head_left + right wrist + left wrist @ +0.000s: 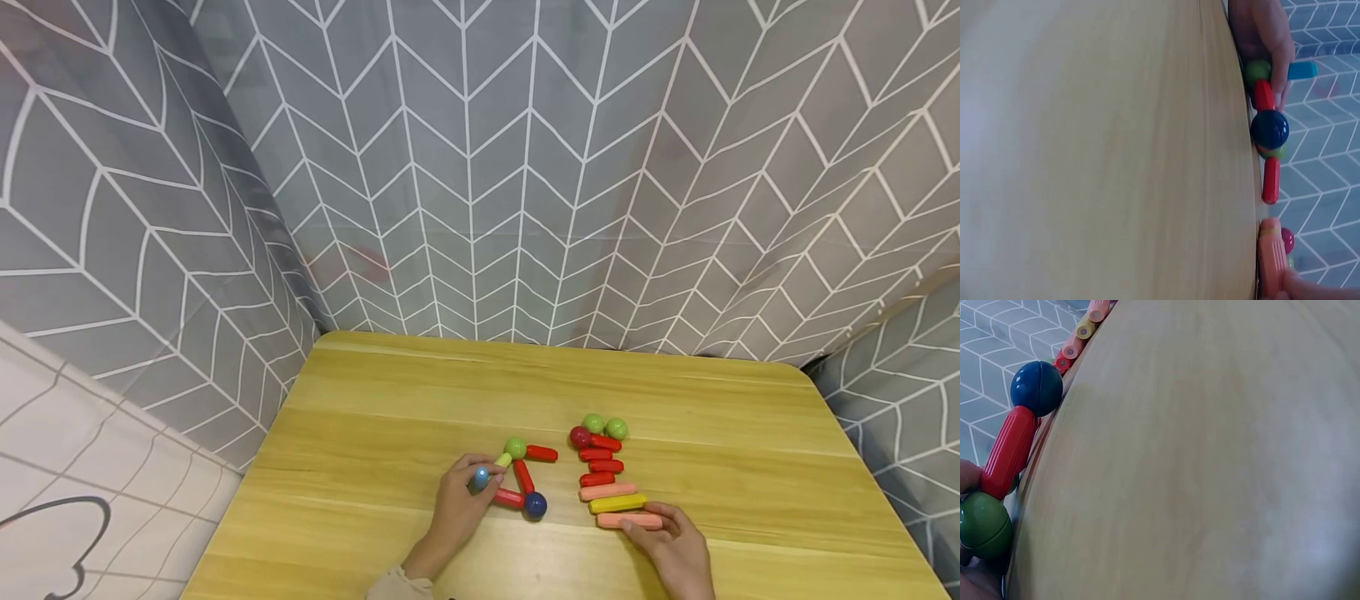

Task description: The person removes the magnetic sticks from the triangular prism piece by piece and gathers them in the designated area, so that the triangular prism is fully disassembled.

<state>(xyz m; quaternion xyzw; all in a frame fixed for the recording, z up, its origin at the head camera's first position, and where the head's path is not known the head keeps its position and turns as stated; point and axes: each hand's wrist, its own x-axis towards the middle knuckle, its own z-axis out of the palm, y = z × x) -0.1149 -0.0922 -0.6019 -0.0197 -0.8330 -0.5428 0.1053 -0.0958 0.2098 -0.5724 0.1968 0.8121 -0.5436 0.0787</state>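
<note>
My left hand (456,502) grips one corner of a magnetic ball-and-rod frame lying on the table. That corner is a green ball (985,526), hidden under the hand in the head view, with a blue rod (480,477) standing up from it. A red rod (1009,452) links it to a dark blue ball (535,505). Along the far side run a yellow-green rod (503,460) and another green ball (515,448), which has a red rod (542,453) sticking out to the right. My right hand (673,547) pinches a pink rod (630,521) at the near end of a row.
Beyond the pinched rod lie a yellow rod (617,503), another pink rod (607,492) and several short red rods (597,479). A dark red ball (580,437) and two green balls (616,428) sit at the row's far end. Patterned curtains (495,167) hang behind the wooden table (375,400).
</note>
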